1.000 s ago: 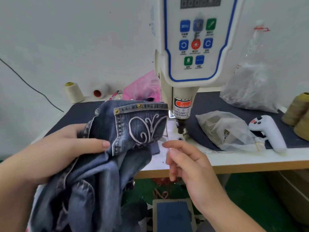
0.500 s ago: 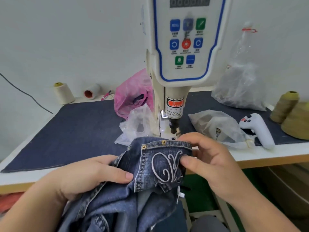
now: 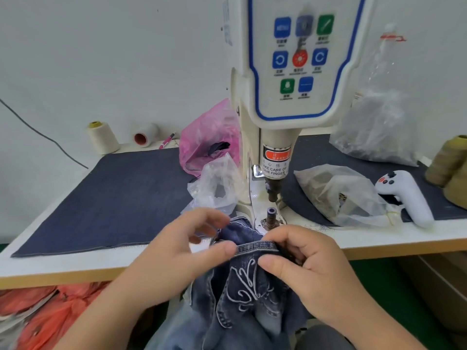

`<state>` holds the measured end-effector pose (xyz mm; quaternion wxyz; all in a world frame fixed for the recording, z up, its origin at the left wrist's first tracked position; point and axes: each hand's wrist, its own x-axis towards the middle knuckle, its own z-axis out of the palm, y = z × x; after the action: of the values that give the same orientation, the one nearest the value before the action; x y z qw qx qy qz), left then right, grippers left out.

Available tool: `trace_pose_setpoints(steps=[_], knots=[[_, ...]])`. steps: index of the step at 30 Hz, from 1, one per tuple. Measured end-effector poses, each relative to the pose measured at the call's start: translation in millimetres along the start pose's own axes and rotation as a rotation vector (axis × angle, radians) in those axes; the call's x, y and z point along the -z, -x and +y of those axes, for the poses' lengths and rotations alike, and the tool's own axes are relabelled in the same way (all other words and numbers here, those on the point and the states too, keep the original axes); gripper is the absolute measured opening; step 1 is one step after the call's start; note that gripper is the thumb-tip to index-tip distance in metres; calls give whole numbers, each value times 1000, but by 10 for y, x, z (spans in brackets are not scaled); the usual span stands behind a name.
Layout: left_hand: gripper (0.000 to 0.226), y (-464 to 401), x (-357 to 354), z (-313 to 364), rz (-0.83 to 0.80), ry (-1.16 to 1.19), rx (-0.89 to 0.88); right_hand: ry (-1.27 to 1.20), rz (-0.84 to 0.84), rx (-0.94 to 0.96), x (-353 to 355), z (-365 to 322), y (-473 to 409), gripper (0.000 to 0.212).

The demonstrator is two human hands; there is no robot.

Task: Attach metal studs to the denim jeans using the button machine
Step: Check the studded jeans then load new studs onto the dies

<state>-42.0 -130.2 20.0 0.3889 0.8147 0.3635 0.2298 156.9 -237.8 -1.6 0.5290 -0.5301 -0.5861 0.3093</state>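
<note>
Denim jeans (image 3: pixel 242 294) pocket hem in both grips, left hand (image 3: pixel 182 251) and right hand (image 3: pixel 305 269) pinching, below button machine (image 3: pixel 290 97)

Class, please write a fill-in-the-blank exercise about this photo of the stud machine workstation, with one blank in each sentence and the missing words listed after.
1. Both hands, the left hand and the right hand, hold the ____ jeans.
2. The plastic bag left of the machine is ____ in colour.
3. The warning label reads "take care of your ____".
4. The white handheld controller lies to the ____ of the machine.

Missing words: denim; pink; finger; right
</note>
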Motion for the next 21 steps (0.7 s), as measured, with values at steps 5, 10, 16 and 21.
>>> trace_pose_setpoints(steps=[5,10,16,21], knots=[[34,42,-202,89,-151,-19,-243,63,26,66,30,-103,-16,16],[29,98,-241,70,-49,251,-242,59,-38,28,107,-54,-35,24],[26,145,-165,178,-109,421,-313,-158,-251,-404,213,128,14,94],[15,209,-139,304,-205,455,-377,-540,-372,-592,171,118,68,107]])
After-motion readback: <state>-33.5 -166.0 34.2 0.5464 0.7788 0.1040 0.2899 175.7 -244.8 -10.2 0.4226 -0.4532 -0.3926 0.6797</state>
